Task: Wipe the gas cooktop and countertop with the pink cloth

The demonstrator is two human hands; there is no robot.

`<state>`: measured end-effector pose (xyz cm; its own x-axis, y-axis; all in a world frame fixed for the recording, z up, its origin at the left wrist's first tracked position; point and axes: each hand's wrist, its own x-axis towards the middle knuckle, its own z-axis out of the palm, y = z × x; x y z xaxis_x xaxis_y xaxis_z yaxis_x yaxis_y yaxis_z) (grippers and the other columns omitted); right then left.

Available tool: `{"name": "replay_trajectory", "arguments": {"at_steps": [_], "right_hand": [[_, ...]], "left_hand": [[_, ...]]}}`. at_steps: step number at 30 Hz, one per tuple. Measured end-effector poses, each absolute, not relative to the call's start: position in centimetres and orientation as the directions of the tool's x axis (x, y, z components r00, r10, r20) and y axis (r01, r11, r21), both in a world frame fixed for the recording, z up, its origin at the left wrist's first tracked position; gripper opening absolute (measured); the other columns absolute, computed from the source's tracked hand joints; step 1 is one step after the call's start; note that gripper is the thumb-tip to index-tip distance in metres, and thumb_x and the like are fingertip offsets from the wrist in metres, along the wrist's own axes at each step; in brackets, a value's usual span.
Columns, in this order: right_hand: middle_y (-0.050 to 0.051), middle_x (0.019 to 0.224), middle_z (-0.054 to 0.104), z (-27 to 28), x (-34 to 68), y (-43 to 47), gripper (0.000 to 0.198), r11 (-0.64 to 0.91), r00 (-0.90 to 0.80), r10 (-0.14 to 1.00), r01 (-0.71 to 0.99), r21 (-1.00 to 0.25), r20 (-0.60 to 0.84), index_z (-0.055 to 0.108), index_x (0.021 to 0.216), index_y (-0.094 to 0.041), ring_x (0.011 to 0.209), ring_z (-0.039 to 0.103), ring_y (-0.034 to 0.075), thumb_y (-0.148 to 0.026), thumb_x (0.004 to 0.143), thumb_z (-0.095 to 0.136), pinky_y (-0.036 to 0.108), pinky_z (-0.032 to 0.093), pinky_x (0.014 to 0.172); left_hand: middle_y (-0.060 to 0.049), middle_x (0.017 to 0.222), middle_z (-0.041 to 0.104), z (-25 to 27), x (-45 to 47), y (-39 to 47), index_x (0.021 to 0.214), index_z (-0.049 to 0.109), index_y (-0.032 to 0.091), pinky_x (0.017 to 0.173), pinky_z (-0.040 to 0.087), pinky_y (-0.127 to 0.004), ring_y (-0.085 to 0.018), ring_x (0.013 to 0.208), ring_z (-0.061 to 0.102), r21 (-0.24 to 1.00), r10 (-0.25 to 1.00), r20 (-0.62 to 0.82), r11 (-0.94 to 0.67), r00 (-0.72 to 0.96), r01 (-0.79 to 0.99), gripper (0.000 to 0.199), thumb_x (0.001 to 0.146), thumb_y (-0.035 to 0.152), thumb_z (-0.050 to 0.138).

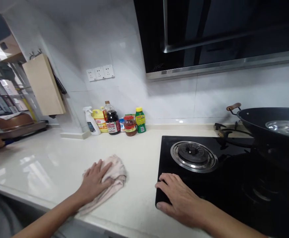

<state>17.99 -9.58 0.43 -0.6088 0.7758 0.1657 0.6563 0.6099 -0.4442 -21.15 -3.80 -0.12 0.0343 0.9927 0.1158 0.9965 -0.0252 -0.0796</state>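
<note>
My left hand [93, 183] holds a pale pink cleaning cloth [117, 170] down against the white countertop [136, 155]. Its fingers lie over the bunched fabric, and the palm hides part of it. To the right, my right hand [179, 198] rests at the left edge of the black glass gas stove [165, 157], its fingers apart and nothing held. Just beyond those fingers sits a round burner [194, 155] with a shiny metal ring and no pan support on it.
Along the wall stand a spray bottle [91, 122], a yellow jug [99, 120], a dark sauce bottle [112, 120], a red-lidded jar [129, 126] and a green bottle [140, 120]. A large wok [255, 122] occupies the right burner, below the range hood [208, 36]. A cutting board [44, 86] hangs at left.
</note>
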Motion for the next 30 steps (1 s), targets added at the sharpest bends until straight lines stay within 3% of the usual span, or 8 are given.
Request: {"name": "replay_trajectory", "arguments": {"at_steps": [3,6,10,13,18,23,30], "right_hand": [[0.012,0.141,0.046,0.6,18.2,-9.6,0.047,0.602,-0.618,0.775,0.657,-0.454,0.134,0.056,0.133,-0.022,0.133,0.036,0.031,-0.050,0.095,0.055,0.052,0.029,0.115],[0.012,0.144,0.044,0.7,18.5,-9.5,0.053,0.612,-0.640,0.758,0.629,-0.480,0.127,0.055,0.134,-0.022,0.136,0.034,0.032,-0.056,0.094,0.056,0.052,0.025,0.117],[0.012,0.145,0.041,0.5,18.9,-9.1,0.068,0.612,-0.654,0.744,0.585,-0.533,0.137,0.054,0.133,-0.024,0.140,0.029,0.034,-0.068,0.083,0.065,0.054,0.019,0.120],[0.011,0.143,0.042,0.3,18.9,-8.9,0.072,0.615,-0.652,0.741,0.566,-0.549,0.159,0.055,0.131,-0.023,0.141,0.029,0.034,-0.072,0.079,0.067,0.055,0.014,0.122],[0.011,0.138,0.046,0.1,18.8,-8.9,0.065,0.653,-0.659,0.722,0.551,-0.519,0.210,0.055,0.129,-0.023,0.137,0.034,0.032,-0.073,0.088,0.055,0.055,0.013,0.121],[0.010,0.129,0.050,0.2,18.6,-9.1,0.057,0.684,-0.651,0.714,0.572,-0.453,0.258,0.058,0.121,-0.021,0.129,0.042,0.031,-0.068,0.089,0.058,0.055,0.021,0.119],[0.011,0.127,0.053,0.5,18.5,-9.1,0.054,0.701,-0.652,0.705,0.585,-0.408,0.277,0.061,0.117,-0.019,0.130,0.042,0.031,-0.063,0.086,0.065,0.056,0.023,0.118]], "left_hand": [[-0.012,0.161,0.039,-0.1,-22.8,0.9,0.154,0.042,0.036,0.111,0.028,-0.064,-0.046,0.145,0.032,-0.107,0.984,0.147,0.121,-0.105,0.987,0.076,0.087,0.072,0.045],[-0.011,0.155,0.045,0.5,-22.8,6.0,0.151,0.043,0.042,0.106,0.030,-0.067,-0.047,0.137,0.040,-0.053,0.972,0.133,0.201,-0.193,0.978,0.081,0.081,0.081,0.042],[-0.019,0.155,0.042,1.3,-20.2,12.0,0.157,0.035,0.035,0.104,0.027,-0.071,-0.053,0.136,0.039,-0.017,0.956,0.105,0.278,-0.275,0.960,0.100,0.075,0.092,0.033],[-0.019,0.160,0.036,1.5,-16.3,15.1,0.157,0.035,0.036,0.106,0.021,-0.074,-0.055,0.141,0.032,0.011,0.958,0.085,0.274,-0.274,0.962,0.104,0.072,0.096,0.028],[-0.017,0.161,0.035,1.2,-8.3,16.4,0.156,0.037,0.036,0.106,0.020,-0.076,-0.053,0.143,0.030,0.002,0.996,0.081,0.023,-0.023,1.000,0.090,0.082,0.086,0.030],[-0.009,0.165,0.033,0.7,-3.3,13.9,0.150,0.046,0.034,0.116,0.021,-0.061,-0.039,0.149,0.028,0.006,0.977,0.086,-0.199,0.197,0.980,0.061,0.098,0.060,0.031],[-0.006,0.164,0.035,0.2,-0.9,6.5,0.151,0.046,0.024,0.122,0.020,-0.052,-0.030,0.153,0.025,0.042,0.929,0.057,-0.367,0.365,0.929,0.053,0.101,0.037,0.035]]}}
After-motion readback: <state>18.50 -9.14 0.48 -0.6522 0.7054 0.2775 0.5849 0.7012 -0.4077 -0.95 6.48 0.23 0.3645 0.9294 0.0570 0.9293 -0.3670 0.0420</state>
